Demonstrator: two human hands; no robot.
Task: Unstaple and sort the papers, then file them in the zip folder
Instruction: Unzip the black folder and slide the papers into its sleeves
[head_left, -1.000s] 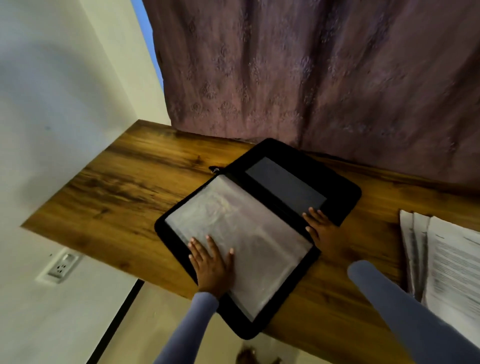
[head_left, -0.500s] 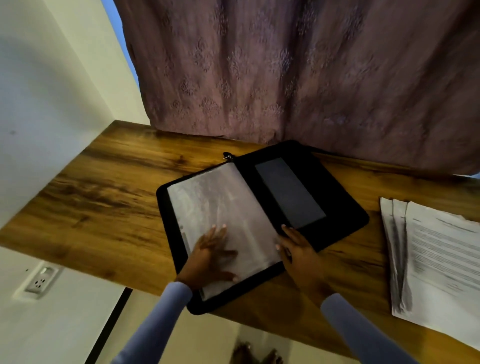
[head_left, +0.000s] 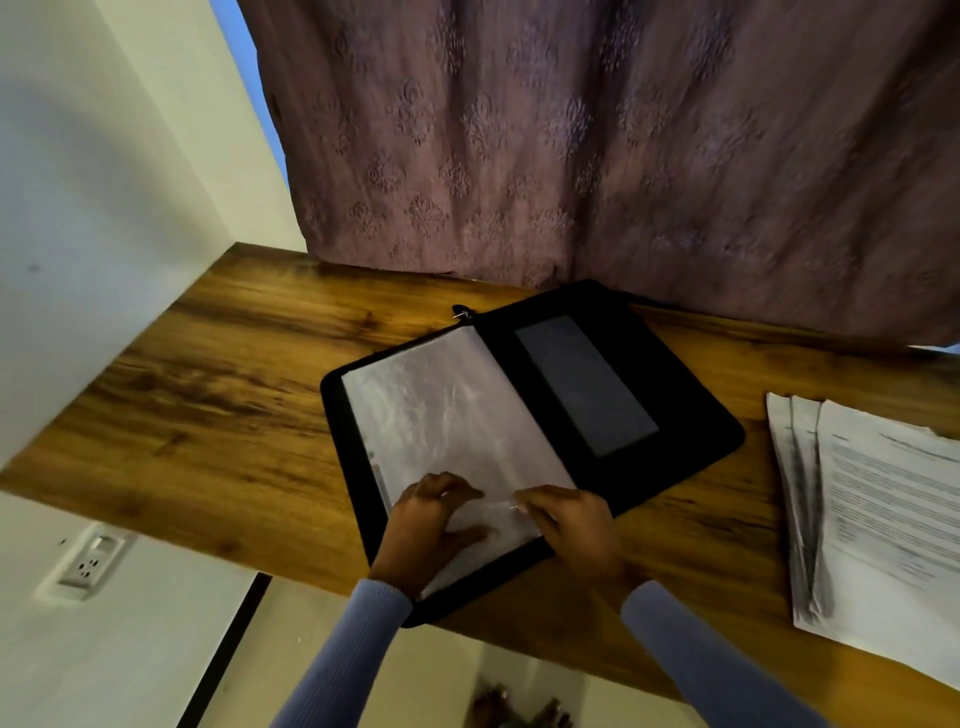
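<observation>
I saw the black zip folder (head_left: 675, 415) lying open on the desk (head_left: 208, 389), clear sleeves (head_left: 447, 415) inside. My left hand (head_left: 426, 530) and right hand (head_left: 576, 530) pinched the top sleeve's near edge; papers (head_left: 883, 519) lay right.

- 2 long sleeves show, 1 on each arm, both in the same pale blue-lavender colour.
- The left sleeve (head_left: 343, 654) is a fine ribbed knit, with thin lines running along its length.
- Its cuff (head_left: 387, 592) ends snug at the wrist in a slightly tighter ribbed band.
- The right sleeve (head_left: 696, 660) matches in cloth and colour and ends at the wrist too.
- Both the left hand (head_left: 431, 525) and the right hand (head_left: 571, 525) are bare, without gloves.
</observation>
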